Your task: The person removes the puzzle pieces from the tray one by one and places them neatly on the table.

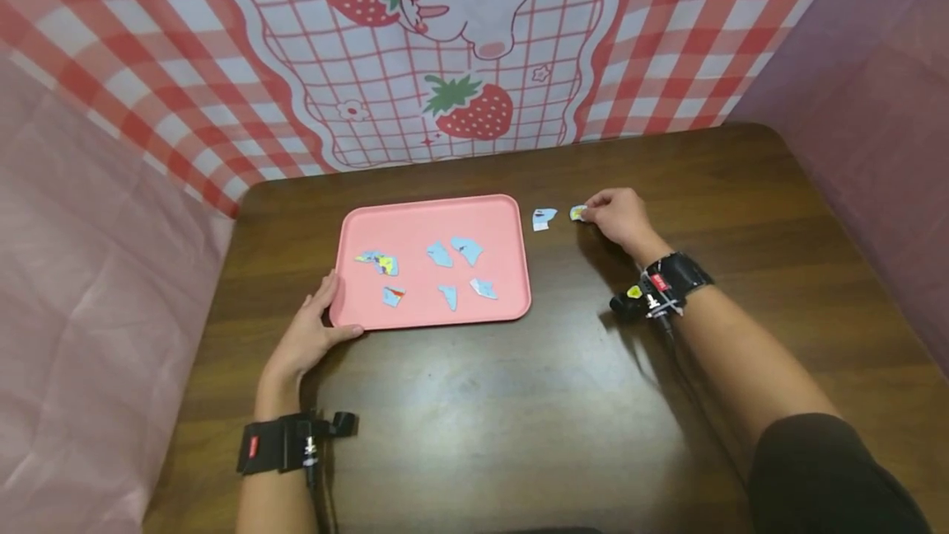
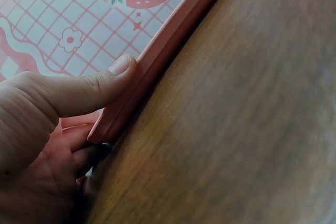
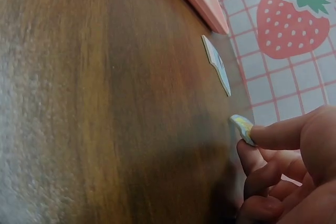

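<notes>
Head view shows the two hands well apart. The right hand pinches a small, flat, blue-and-yellow irregular piece between thumb and fingertip at the brown wood-grain tabletop. The left hand grips the nearest corner of a pink rectangular tray, thumb along its near rim, fingers against its outer side. Just left of the right hand lies a loose pale-blue-and-white flat piece; between the hands, in the tray, lie thin light-blue fragments and, nearer the left hand, a yellow-and-blue cluster.

For something this thin, a light pinch at the edge should serve best, with any leftward move passing above the loose neighbour. Gentle, steady pressure from the left hand would suit, since a jolt could shift the fragments.

Thumb and fingertip cover part of the pinched piece; it perhaps touches the wood, but I cannot be sure. The left wrist view loses the fingers in shadow by the tray, and the right wrist view cuts the tray to a corner.
</notes>
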`<state>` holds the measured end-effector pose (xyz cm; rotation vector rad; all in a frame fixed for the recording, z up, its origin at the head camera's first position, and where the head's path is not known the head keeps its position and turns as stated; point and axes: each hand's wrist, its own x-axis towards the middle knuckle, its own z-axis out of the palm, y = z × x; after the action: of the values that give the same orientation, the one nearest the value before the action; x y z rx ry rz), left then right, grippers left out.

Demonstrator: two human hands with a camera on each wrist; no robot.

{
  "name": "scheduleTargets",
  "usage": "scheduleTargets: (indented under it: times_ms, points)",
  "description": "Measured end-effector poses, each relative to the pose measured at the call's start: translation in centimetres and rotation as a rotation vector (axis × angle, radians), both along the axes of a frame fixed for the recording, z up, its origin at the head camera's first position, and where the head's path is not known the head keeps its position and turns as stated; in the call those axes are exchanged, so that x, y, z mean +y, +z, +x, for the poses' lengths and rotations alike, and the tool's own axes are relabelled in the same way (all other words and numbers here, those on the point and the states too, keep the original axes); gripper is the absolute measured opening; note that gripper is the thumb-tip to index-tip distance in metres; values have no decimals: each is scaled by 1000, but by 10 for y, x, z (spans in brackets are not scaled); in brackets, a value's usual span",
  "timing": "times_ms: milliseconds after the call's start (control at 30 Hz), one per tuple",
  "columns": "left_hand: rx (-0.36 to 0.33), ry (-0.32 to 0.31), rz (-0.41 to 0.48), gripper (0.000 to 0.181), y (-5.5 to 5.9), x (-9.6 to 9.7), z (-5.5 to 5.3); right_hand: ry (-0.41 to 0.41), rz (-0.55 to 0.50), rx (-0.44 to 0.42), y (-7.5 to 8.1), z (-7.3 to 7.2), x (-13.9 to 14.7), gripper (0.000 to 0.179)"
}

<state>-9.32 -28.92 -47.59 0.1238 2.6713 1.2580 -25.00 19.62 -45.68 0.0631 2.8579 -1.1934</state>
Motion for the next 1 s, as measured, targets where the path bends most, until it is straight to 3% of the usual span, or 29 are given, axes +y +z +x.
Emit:
scheduleTargets:
  times_ms: [567,1000]
  points:
    - [15,-10,-19,101,-1,-1,-2,32,111,23,-4,-7,-2,21]
    - [4,-16,-33,100,1,-2,-2,28,190,-8,4,-7,-5,23]
